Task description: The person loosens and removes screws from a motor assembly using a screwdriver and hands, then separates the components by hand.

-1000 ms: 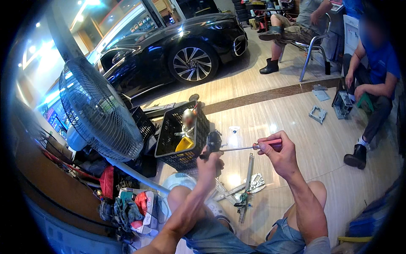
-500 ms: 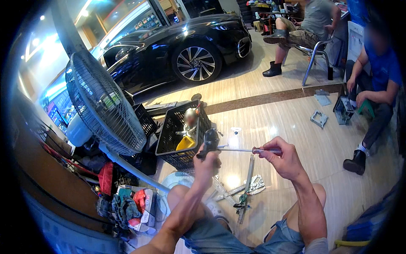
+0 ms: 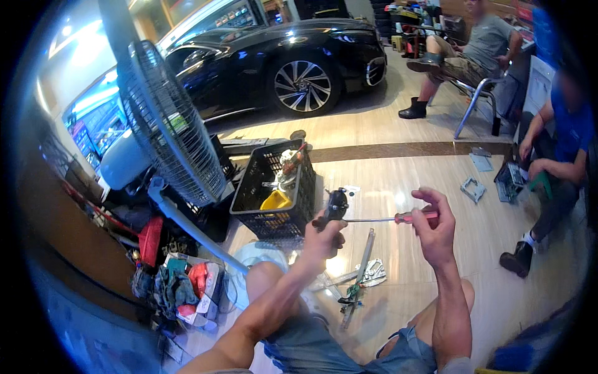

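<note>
A dark mechanical part, small and black, is gripped in my left hand in front of me. My right hand holds the red handle of a screwdriver between thumb and fingers, with the index finger raised. The screwdriver's shaft lies horizontal, its tip at the black part and hidden there. Below my hands on the floor lie silver metal rails and a perforated plate, with green and black pieces on them.
A black crate with parts and a standing fan are left of my hands, above a cluttered pile. A black car stands behind. One co-worker sits on a chair; another sits low at right beside metal parts.
The view has shifted, so the scene sits differently in the frame. My right fingers have loosened on the screwdriver handle, the index finger lifting. My left hand still grips the black part.
</note>
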`<state>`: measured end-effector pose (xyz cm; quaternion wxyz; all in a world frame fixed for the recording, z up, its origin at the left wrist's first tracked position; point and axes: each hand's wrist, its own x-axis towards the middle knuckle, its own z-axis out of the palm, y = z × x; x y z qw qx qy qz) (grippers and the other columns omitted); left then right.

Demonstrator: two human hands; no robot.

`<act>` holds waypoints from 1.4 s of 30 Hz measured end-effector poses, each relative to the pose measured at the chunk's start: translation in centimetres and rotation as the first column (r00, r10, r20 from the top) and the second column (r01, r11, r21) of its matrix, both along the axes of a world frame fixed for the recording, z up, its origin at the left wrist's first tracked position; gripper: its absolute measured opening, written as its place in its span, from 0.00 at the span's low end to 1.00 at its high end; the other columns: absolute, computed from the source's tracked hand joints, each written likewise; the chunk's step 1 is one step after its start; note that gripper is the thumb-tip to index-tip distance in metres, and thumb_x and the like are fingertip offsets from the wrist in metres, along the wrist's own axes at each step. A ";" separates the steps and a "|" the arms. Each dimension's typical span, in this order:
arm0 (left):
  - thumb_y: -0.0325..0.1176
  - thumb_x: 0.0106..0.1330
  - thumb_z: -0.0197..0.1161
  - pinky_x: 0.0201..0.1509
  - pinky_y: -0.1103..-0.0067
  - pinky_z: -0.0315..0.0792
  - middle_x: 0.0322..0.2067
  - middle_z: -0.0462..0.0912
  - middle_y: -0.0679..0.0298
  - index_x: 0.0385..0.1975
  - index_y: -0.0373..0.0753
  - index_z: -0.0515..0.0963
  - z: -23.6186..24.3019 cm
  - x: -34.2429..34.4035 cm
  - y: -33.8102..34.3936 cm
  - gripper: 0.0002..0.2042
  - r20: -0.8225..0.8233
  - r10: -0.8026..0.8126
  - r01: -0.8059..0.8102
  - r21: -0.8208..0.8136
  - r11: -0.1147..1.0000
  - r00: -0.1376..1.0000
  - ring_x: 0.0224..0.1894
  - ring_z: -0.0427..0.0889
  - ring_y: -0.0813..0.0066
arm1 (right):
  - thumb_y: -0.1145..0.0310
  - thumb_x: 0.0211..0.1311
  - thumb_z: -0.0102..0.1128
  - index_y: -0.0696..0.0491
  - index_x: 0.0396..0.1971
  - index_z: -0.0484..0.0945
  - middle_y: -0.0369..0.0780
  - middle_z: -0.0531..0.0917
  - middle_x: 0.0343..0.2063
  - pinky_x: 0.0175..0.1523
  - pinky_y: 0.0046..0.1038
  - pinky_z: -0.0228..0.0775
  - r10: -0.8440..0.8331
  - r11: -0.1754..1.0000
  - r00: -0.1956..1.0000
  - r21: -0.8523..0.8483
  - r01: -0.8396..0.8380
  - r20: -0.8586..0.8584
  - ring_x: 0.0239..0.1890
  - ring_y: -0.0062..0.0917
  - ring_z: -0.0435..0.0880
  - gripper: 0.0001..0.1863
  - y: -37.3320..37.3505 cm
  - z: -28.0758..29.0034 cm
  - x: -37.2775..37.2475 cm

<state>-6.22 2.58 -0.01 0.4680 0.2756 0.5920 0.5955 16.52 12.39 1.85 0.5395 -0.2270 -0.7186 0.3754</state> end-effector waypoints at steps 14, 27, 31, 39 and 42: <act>0.35 0.63 0.59 0.15 0.87 0.57 0.17 0.70 0.71 0.53 0.44 0.72 1.4 0.7 -0.6 0.18 0.073 -0.027 0.009 0.232 0.973 0.997 0.16 0.69 0.87 | 0.66 0.70 0.53 0.59 0.53 0.73 0.42 0.81 0.35 0.18 0.14 0.59 -0.049 0.964 0.991 -0.267 0.013 -0.129 0.23 0.16 0.78 0.17 -0.4 -1.1 0.0; 0.40 0.61 0.61 0.18 0.80 0.67 0.14 0.74 0.65 0.35 0.37 0.76 1.0 -0.5 -0.9 0.12 0.043 0.087 -0.094 0.200 0.975 0.995 0.14 0.74 0.79 | 0.69 0.72 0.51 0.60 0.51 0.72 0.42 0.83 0.33 0.26 0.14 0.69 -0.046 0.977 0.975 -0.213 -0.001 -0.217 0.28 0.16 0.81 0.14 0.3 -1.9 -0.3; 0.43 0.62 0.63 0.22 0.81 0.73 0.26 0.82 0.62 0.33 0.36 0.78 2.0 -0.2 -1.0 0.14 0.277 -0.015 -0.046 0.213 0.976 0.961 0.19 0.78 0.79 | 0.75 0.63 0.59 0.59 0.54 0.71 0.47 0.83 0.41 0.26 0.16 0.69 -0.048 0.998 0.985 -0.044 0.042 -0.165 0.26 0.17 0.80 0.20 -1.2 0.6 0.1; 0.52 0.67 0.54 0.25 0.81 0.73 0.34 0.82 0.59 0.43 0.36 0.76 1.9 -0.5 -0.6 0.22 0.276 -0.073 -0.014 0.300 0.954 0.958 0.23 0.78 0.77 | 0.68 0.66 0.60 0.61 0.53 0.71 0.48 0.84 0.39 0.21 0.17 0.67 0.028 0.990 0.987 -0.134 -0.049 -0.156 0.25 0.18 0.80 0.19 -2.3 1.5 0.7; 0.54 0.68 0.50 0.25 0.80 0.73 0.34 0.82 0.59 0.45 0.37 0.76 2.0 -0.5 -0.7 0.24 0.319 -0.110 -0.011 0.354 0.935 0.941 0.23 0.79 0.76 | 0.66 0.69 0.57 0.61 0.52 0.71 0.47 0.84 0.36 0.17 0.16 0.63 -0.039 0.996 0.987 0.068 0.050 -0.156 0.20 0.17 0.79 0.18 -2.4 1.2 -0.1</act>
